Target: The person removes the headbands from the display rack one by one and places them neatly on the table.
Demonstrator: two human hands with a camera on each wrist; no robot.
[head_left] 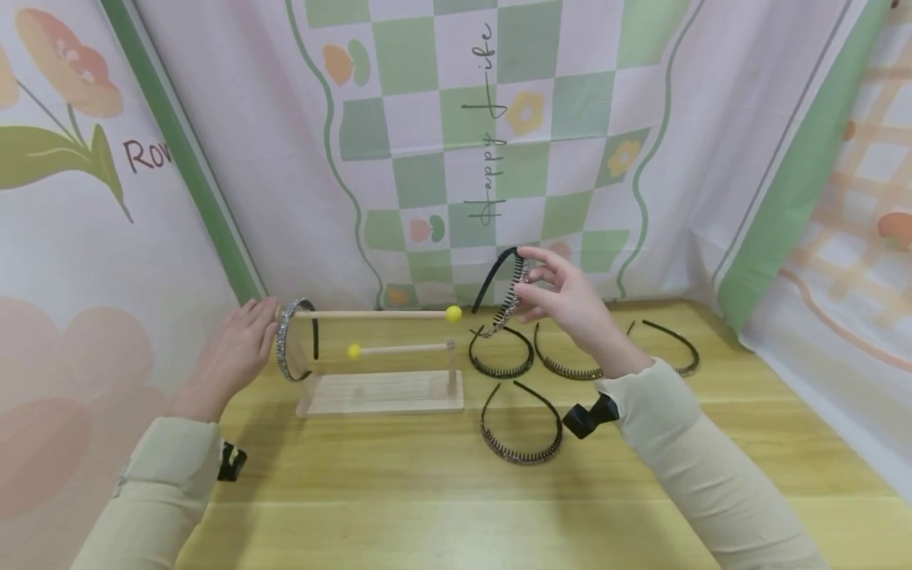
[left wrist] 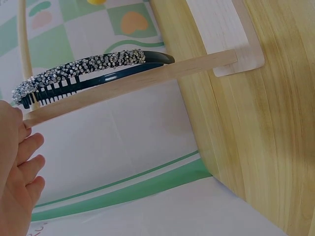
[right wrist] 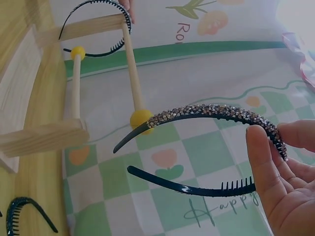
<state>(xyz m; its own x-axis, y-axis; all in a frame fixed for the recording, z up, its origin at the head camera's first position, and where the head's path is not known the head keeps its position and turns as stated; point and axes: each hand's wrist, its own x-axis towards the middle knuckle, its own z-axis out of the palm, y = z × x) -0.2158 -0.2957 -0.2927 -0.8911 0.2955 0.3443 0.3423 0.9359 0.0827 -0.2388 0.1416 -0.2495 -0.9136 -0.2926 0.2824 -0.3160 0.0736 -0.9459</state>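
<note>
In the head view, my right hand [head_left: 566,297] pinches a black toothed headband [head_left: 507,305] covered in sparkling stones, raised near the rack's upper rod. The right wrist view shows the headband's [right wrist: 206,110] ends facing the yellow ball tip [right wrist: 141,119] of that rod. My left hand [head_left: 238,348] holds the top of the wooden rack's [head_left: 385,396] left post, with thumb and fingers at the post's end in the left wrist view. A silvery stone-studded headband [head_left: 283,340] hangs on the upper rod [head_left: 378,315], against that post.
Several similar headbands lie on the wood-grain table [head_left: 399,514], among them a front one [head_left: 523,457] and one behind it [head_left: 499,372]. A lower rod [head_left: 402,349] with a yellow ball points left. Printed curtains [head_left: 499,119] enclose the table at the back and sides.
</note>
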